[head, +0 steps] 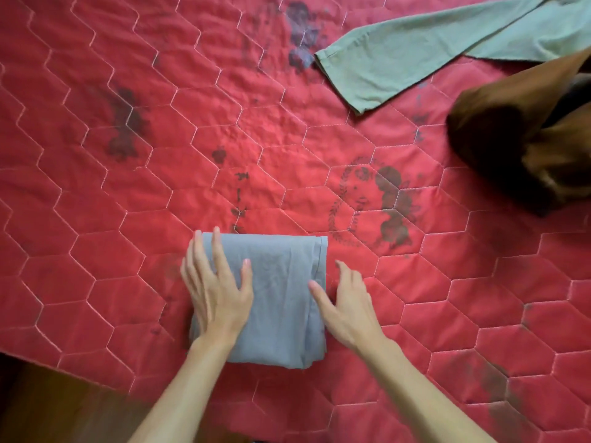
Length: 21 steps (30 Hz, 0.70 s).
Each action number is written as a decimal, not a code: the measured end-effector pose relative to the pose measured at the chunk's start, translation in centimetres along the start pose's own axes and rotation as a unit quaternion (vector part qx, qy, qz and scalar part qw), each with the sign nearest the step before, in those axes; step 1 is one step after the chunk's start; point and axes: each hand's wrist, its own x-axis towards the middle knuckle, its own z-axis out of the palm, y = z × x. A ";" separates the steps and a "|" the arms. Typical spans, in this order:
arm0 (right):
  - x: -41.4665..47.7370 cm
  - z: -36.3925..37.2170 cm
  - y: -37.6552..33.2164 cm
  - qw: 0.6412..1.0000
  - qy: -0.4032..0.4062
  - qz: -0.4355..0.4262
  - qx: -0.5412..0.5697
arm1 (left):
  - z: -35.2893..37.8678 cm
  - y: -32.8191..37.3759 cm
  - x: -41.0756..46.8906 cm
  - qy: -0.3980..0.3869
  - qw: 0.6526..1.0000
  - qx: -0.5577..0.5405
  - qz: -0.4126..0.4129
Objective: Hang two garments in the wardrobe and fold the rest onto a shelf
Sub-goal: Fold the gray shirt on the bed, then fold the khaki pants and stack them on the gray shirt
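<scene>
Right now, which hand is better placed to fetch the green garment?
Likely the right hand: it sits at the folded grey-blue garment's right edge, on the green garment's side; the left hand presses it.

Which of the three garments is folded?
The blue-grey garment, a neat rectangle under the left hand; the green garment and brown garment lie loose farther right.

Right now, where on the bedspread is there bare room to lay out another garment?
Bare bedspread spans the left and centre, above the folded grey garment. Another patch: lower right, below the brown garment. Upper right is crowded by the green garment.
</scene>
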 end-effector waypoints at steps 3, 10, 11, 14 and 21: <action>6.3 -5.2 -0.9 0.993 0.070 -0.039 -0.085 | 2.1 4.1 4.0 -0.043 0.996 -0.002 0.082; 18.3 -13.0 -5.6 0.940 0.108 -0.099 -0.308 | 8.3 8.2 9.3 -0.099 0.989 0.021 0.104; 19.8 -13.7 -6.1 0.932 0.112 -0.104 -0.330 | 9.2 8.0 9.2 -0.109 0.988 0.032 0.101; 24.2 -15.0 -6.9 0.903 0.108 -0.117 -0.400 | 10.9 7.1 9.1 -0.104 0.993 0.036 0.049; 28.3 -15.0 -7.7 0.909 0.127 -0.116 -0.379 | 11.6 7.4 9.6 -0.085 0.994 0.046 0.048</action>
